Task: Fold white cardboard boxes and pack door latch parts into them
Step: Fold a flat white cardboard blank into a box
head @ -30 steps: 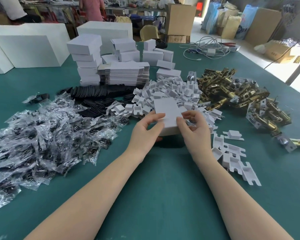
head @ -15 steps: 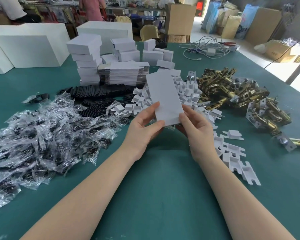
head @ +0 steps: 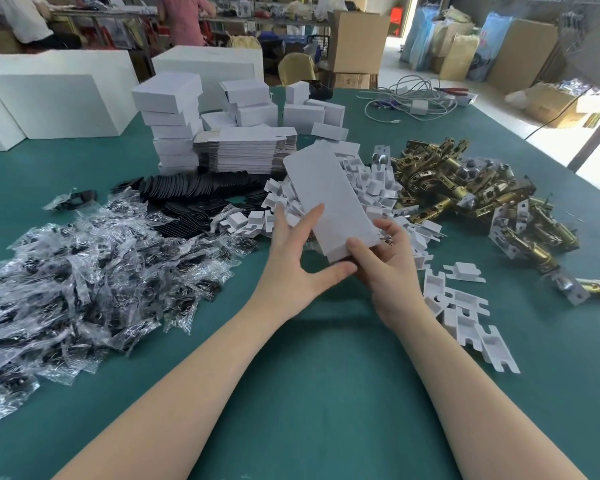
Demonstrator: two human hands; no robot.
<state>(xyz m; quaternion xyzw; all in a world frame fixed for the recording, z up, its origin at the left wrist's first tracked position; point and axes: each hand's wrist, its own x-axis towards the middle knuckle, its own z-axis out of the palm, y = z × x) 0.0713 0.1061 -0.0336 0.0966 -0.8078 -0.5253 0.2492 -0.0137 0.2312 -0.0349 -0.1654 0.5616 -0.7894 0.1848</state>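
White cardboard, a flat box blank (head: pixel 329 199), is pinched at its near end by the right hand (head: pixel 385 268), ready for folding. The left hand (head: pixel 291 258) steadies its edge with fingers spread, above the green desk (head: pixel 309 393).

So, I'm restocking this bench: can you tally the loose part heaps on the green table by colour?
Clear-bagged heap: 1
Black heap: 1
White heap, trailing off to the right: 1
Brass latch heap: 1
Total: 4

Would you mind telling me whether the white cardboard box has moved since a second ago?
Yes. The white cardboard box now tilts up toward the flat carton stack.
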